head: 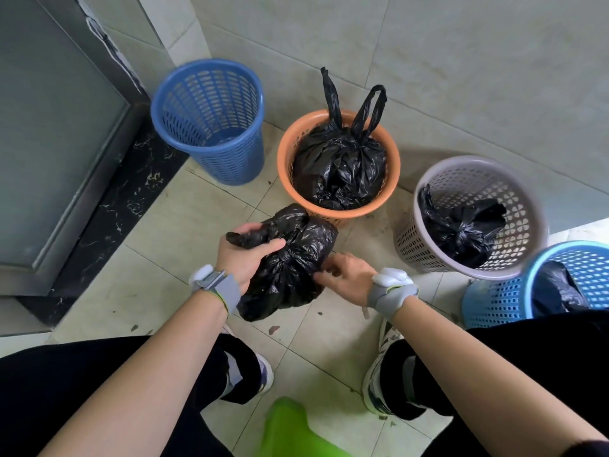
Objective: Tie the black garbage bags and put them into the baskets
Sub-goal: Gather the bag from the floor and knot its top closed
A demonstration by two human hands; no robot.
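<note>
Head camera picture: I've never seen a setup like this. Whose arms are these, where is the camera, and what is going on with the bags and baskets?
There is no machine here. A person wears one camera on the head, and it looks down at their own arms, legs and shoes. Grey bands sit on both wrists; I cannot tell what they do. The left hand grips a black garbage bag from above, and the right hand pinches its side. Four baskets stand on the tiled floor. The dark blue basket shows no bag. Other black bags sit in the other three: the orange basket, the pale basket and the light blue basket.
</note>
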